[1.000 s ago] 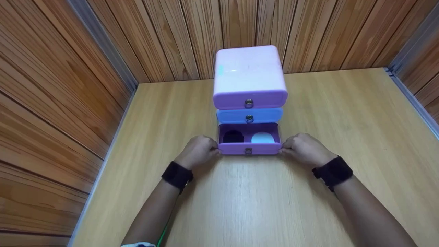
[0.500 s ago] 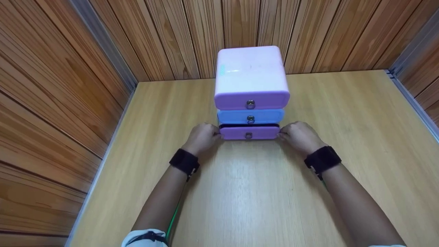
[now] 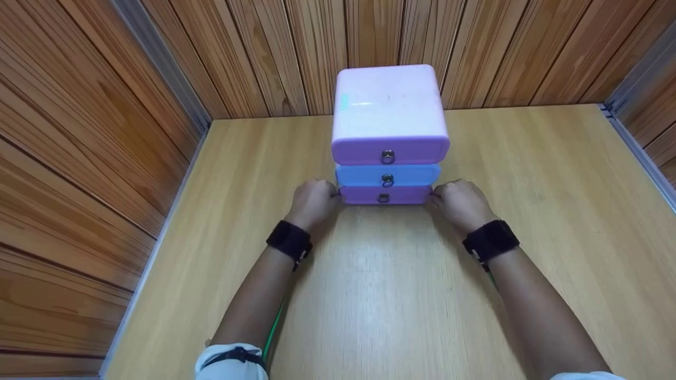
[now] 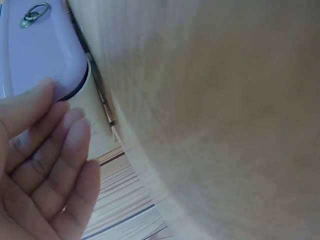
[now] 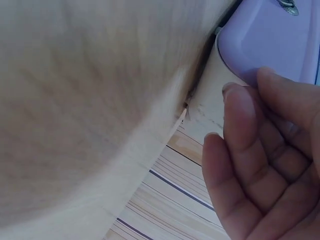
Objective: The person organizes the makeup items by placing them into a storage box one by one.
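Observation:
A small drawer cabinet point(image 3: 391, 103) with a pale pink top stands toward the back of the table. Its upper drawer is purple, the middle drawer point(image 3: 359, 176) blue and the bottom drawer point(image 3: 364, 196) purple, each with a metal ring pull. All three fronts look pushed in. My left hand point(image 3: 315, 203) holds the bottom drawer's left front corner; in the left wrist view its thumb point(image 4: 40, 97) lies on the purple front, the other fingers bent beside it. My right hand point(image 3: 463, 203) holds the right corner likewise, its thumb point(image 5: 282, 92) against the front edge.
A light wood table point(image 3: 369, 295) lies under both forearms. Plank walls rise behind point(image 3: 253, 53) and at the left point(image 3: 68, 184), with grey metal strips along the corners. Each wrist wears a black band point(image 3: 289, 241), and a green cable runs along the left forearm.
The bottom drawer was pulled out, showing a black and a white round thing inside. Both hands have moved away from the viewer with it, and it now sits in the cabinet.

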Action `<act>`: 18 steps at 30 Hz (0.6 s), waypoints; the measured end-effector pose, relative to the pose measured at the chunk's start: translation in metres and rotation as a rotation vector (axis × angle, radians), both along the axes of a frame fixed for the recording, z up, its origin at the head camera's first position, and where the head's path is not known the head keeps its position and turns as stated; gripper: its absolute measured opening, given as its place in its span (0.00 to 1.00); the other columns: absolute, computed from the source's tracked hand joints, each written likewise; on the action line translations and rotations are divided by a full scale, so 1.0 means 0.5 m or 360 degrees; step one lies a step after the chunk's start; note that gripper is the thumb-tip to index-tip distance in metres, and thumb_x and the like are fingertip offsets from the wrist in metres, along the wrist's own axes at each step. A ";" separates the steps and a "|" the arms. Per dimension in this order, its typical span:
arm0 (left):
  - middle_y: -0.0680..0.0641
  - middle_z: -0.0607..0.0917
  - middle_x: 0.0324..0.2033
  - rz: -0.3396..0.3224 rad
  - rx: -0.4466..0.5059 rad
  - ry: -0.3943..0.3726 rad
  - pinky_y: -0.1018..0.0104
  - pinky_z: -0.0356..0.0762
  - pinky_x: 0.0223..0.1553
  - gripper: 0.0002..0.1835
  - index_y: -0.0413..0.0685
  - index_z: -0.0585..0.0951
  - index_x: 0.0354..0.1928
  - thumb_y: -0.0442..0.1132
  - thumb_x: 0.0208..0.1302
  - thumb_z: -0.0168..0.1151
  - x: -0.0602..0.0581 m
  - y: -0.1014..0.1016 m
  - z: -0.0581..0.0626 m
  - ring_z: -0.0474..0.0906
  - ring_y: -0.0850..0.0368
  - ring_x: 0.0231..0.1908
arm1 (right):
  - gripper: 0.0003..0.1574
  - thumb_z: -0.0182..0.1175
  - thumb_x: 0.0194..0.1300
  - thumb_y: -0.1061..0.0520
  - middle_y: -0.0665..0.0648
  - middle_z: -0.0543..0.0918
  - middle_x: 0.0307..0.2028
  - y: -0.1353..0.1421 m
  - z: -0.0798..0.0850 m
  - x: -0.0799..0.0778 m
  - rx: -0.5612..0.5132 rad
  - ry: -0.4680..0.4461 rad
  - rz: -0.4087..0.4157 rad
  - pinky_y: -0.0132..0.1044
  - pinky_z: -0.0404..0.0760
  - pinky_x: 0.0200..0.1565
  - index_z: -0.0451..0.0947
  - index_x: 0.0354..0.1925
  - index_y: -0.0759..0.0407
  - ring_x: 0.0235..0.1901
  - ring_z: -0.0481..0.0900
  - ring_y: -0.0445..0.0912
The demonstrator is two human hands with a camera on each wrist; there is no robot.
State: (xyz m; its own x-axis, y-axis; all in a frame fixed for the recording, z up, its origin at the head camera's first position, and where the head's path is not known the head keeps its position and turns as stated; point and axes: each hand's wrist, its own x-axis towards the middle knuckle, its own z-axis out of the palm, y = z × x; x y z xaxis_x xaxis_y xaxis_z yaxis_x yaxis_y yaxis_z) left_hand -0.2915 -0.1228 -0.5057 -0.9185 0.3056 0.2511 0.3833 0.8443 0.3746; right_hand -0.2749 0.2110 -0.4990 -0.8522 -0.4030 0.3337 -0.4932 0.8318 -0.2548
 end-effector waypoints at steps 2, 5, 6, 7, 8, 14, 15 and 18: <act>0.57 0.66 0.13 0.0002 0.0004 0.0013 0.65 0.59 0.17 0.26 0.53 0.68 0.08 0.39 0.59 0.70 -0.001 0.000 0.001 0.60 0.61 0.17 | 0.12 0.69 0.59 0.61 0.51 0.78 0.15 -0.002 0.000 -0.001 -0.0021 -0.0013 -0.0021 0.45 0.76 0.21 0.84 0.21 0.64 0.17 0.76 0.46; 0.57 0.67 0.13 0.0002 0.0034 -0.0017 0.66 0.58 0.18 0.24 0.52 0.69 0.10 0.39 0.61 0.69 0.004 -0.001 0.003 0.60 0.61 0.17 | 0.12 0.68 0.60 0.60 0.50 0.78 0.15 -0.003 -0.004 0.001 -0.0056 -0.0018 -0.0021 0.44 0.75 0.21 0.84 0.22 0.64 0.16 0.75 0.44; 0.57 0.67 0.13 0.0005 0.0053 -0.0036 0.66 0.58 0.18 0.23 0.50 0.71 0.10 0.40 0.62 0.68 0.008 -0.003 0.004 0.61 0.61 0.17 | 0.12 0.67 0.61 0.60 0.50 0.78 0.15 -0.004 -0.003 0.002 -0.0064 -0.0010 -0.0013 0.43 0.75 0.21 0.84 0.22 0.64 0.16 0.75 0.44; 0.57 0.69 0.13 0.0006 0.0081 -0.0056 0.66 0.59 0.18 0.22 0.49 0.73 0.12 0.40 0.63 0.67 0.013 -0.005 0.007 0.62 0.61 0.17 | 0.12 0.66 0.62 0.60 0.50 0.78 0.16 -0.004 -0.001 0.005 -0.0073 -0.0001 -0.0006 0.43 0.76 0.21 0.84 0.22 0.63 0.17 0.75 0.44; 0.57 0.71 0.14 0.0006 0.0107 -0.0065 0.67 0.61 0.19 0.20 0.49 0.77 0.14 0.41 0.64 0.66 0.018 -0.008 0.012 0.64 0.62 0.17 | 0.13 0.66 0.63 0.59 0.51 0.79 0.17 -0.002 0.002 0.007 -0.0079 0.0028 0.0004 0.43 0.76 0.22 0.84 0.23 0.63 0.17 0.76 0.45; 0.48 0.86 0.36 0.0001 0.0161 0.0150 0.63 0.79 0.42 0.13 0.44 0.87 0.39 0.46 0.68 0.62 0.067 -0.045 0.084 0.82 0.54 0.38 | 0.14 0.65 0.65 0.54 0.63 0.86 0.31 0.034 0.062 0.055 -0.0174 0.0349 -0.0079 0.51 0.82 0.32 0.86 0.34 0.66 0.30 0.84 0.56; 0.45 0.86 0.41 0.0015 0.0148 0.0234 0.59 0.78 0.49 0.16 0.42 0.86 0.43 0.48 0.69 0.61 0.074 -0.058 0.100 0.81 0.51 0.44 | 0.14 0.66 0.65 0.54 0.64 0.86 0.33 0.045 0.075 0.064 -0.0193 0.0413 -0.0115 0.53 0.82 0.35 0.85 0.36 0.66 0.33 0.84 0.58; 0.38 0.78 0.57 0.0105 0.0034 0.0438 0.50 0.63 0.65 0.27 0.39 0.78 0.57 0.55 0.72 0.53 0.093 -0.099 0.143 0.69 0.43 0.62 | 0.17 0.66 0.65 0.54 0.67 0.85 0.40 0.079 0.108 0.089 -0.0243 0.0579 -0.0230 0.56 0.80 0.44 0.83 0.43 0.68 0.41 0.82 0.63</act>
State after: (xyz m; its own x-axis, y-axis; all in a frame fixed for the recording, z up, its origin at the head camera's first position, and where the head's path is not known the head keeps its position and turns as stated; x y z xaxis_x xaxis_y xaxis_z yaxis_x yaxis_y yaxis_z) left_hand -0.2452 -0.1721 -0.4341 -0.8325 0.2391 0.4998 0.4174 0.8638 0.2822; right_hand -0.2302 0.2507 -0.4452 -0.7118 -0.2110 0.6700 -0.4550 0.8652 -0.2109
